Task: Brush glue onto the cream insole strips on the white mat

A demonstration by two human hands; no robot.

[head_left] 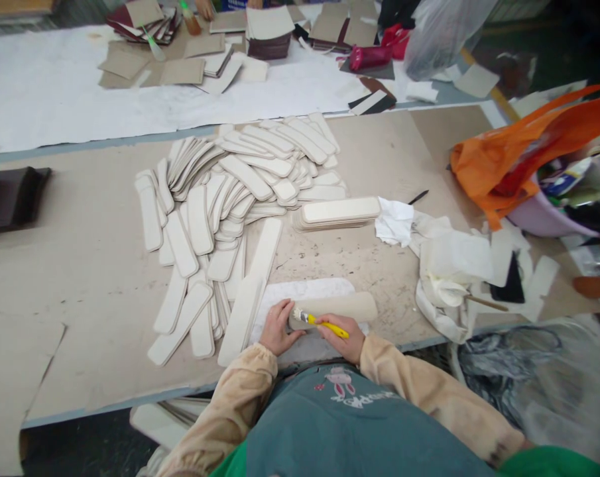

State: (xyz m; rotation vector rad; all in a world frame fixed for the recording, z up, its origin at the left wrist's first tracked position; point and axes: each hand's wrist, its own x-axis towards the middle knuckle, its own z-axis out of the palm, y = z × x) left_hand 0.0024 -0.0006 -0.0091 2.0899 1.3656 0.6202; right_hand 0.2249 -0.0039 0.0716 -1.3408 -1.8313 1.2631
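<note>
Watching remotely, I see right fingers grip the brush over the strip. Spread left fingers touch the strip's end.

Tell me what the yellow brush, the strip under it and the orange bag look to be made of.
Yellow brush: handle probably smooth plastic, from its even, bright colour; the pale bristles' fibre is unclear. Strip: perhaps matte board or leather-like sheet, from its dull, even beige face; I can't tell which. Orange bag: likely matte fabric, judging by its soft folds.
</note>
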